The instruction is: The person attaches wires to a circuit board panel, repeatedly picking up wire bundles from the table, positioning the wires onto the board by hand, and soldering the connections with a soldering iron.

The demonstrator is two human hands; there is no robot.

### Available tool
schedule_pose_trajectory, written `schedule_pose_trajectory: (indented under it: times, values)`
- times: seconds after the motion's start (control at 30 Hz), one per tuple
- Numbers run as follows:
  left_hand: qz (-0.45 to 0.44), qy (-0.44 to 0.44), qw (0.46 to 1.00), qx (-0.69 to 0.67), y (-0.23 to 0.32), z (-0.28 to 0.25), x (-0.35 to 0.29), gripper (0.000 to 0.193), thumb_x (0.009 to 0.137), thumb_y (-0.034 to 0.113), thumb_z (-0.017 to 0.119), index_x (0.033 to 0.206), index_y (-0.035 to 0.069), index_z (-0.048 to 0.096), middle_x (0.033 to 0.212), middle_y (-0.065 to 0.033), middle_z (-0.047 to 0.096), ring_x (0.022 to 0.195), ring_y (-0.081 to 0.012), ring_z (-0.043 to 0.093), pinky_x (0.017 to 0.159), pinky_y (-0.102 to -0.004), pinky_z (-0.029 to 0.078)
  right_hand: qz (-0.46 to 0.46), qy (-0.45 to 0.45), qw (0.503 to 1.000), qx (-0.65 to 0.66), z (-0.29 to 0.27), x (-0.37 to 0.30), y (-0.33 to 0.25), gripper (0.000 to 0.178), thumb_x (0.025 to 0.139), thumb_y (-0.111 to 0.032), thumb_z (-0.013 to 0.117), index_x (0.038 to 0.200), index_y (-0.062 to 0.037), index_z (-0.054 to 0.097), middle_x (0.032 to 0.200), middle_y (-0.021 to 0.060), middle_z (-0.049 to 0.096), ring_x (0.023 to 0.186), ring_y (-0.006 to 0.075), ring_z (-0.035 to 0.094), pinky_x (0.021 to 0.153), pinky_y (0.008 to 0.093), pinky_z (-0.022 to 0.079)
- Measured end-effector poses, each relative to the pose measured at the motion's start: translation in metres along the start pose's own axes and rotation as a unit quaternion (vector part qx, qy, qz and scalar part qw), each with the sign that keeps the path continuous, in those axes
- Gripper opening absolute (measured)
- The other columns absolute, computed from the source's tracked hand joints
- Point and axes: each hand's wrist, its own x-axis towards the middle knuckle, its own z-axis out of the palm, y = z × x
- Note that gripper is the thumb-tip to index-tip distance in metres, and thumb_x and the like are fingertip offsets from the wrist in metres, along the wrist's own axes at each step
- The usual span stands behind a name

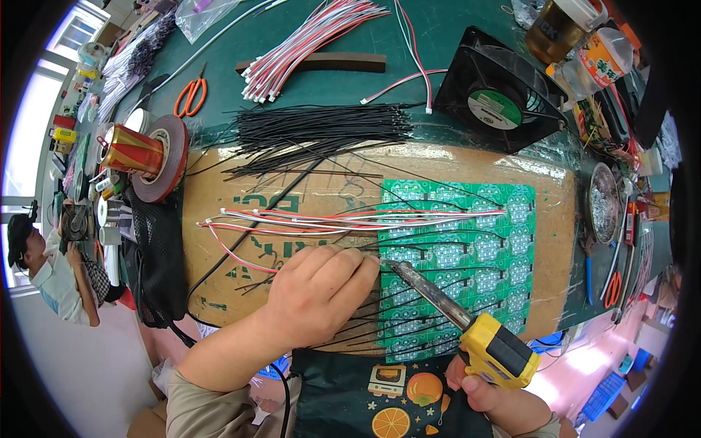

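Observation:
My left hand (318,292) is closed, its fingertips pinched at the left edge of a green circuit board panel (518,292). A red-and-white wire (237,255) runs into its fist; the end is hidden by the fingers. In my right hand (482,390) is a yellow and black soldering gun (500,354), its dark tip angled over the panel close to my left fingertips. Several black wires stretch from the panel toward the left. Across its upper part lie more red-and-white connector wires (328,219).
Beneath the panel is a cardboard sheet (555,241). Black wires (321,131) are heaped behind it, near a black fan (500,91). A can in a tape roll (175,164) and orange scissors (191,95) sit left. Another person (62,270) is at far left.

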Motion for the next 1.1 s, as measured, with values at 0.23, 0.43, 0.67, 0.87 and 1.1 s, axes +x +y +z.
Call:
schedule_pose_trajectory:
  times: [0.23, 0.43, 0.67, 0.87, 1.1]
  values:
    - [-0.002, 0.015, 1.000, -0.005, 0.000, 0.001, 0.001, 0.031, 0.066, 0.000, 0.068, 0.097, 0.002, 0.068, 0.087, -0.0065, 0.061, 0.067, -0.0201, 0.059, 0.058, -0.0311, 0.045, -0.017, 0.012, 1.000, 0.017, 0.002, 0.000, 0.000, 0.051, 0.086, -0.022, 0.070, 0.126, -0.0039, 0.044, 0.072, 0.0048, 0.050, 0.062, 0.0170, 0.049, 0.055, 0.0336, 0.044]
    - [-0.002, 0.011, 1.000, -0.005, 0.000, 0.000, 0.002, 0.031, 0.065, 0.000, 0.068, 0.096, 0.002, 0.068, 0.087, -0.0057, 0.061, 0.066, -0.0193, 0.059, 0.057, -0.0304, 0.044, -0.021, 0.015, 1.000, -0.012, -0.001, -0.001, 0.003, 0.050, 0.085, -0.021, 0.071, 0.125, -0.0052, 0.046, 0.073, 0.0052, 0.051, 0.063, 0.0171, 0.049, 0.055, 0.0335, 0.044]
    - [0.000, 0.012, 1.000, -0.001, -0.001, 0.001, 0.001, 0.031, 0.065, 0.001, 0.068, 0.096, 0.002, 0.068, 0.087, -0.0056, 0.062, 0.066, -0.0193, 0.059, 0.056, -0.0307, 0.043, -0.012, 0.005, 1.000, 0.015, -0.002, -0.001, 0.004, 0.047, 0.086, -0.021, 0.070, 0.123, -0.0056, 0.047, 0.074, 0.0058, 0.051, 0.064, 0.0171, 0.050, 0.056, 0.0329, 0.044]
    - [0.000, 0.005, 1.000, 0.004, 0.000, 0.000, 0.001, 0.031, 0.065, 0.002, 0.069, 0.096, 0.002, 0.068, 0.087, -0.0057, 0.061, 0.067, -0.0194, 0.059, 0.056, -0.0309, 0.043, -0.013, 0.009, 1.000, -0.010, -0.004, 0.000, 0.007, 0.045, 0.086, -0.022, 0.069, 0.122, -0.0056, 0.048, 0.074, 0.0059, 0.051, 0.064, 0.0177, 0.051, 0.056, 0.0335, 0.045]
    - [0.004, 0.001, 1.000, 0.008, -0.001, 0.001, 0.001, 0.031, 0.066, 0.002, 0.069, 0.097, 0.002, 0.068, 0.088, -0.0058, 0.061, 0.068, -0.0196, 0.059, 0.056, -0.0311, 0.044, -0.002, 0.018, 1.000, 0.010, -0.003, -0.003, 0.002, 0.053, 0.085, -0.030, 0.072, 0.123, -0.0045, 0.047, 0.073, 0.0049, 0.051, 0.064, 0.0175, 0.050, 0.056, 0.0332, 0.045]
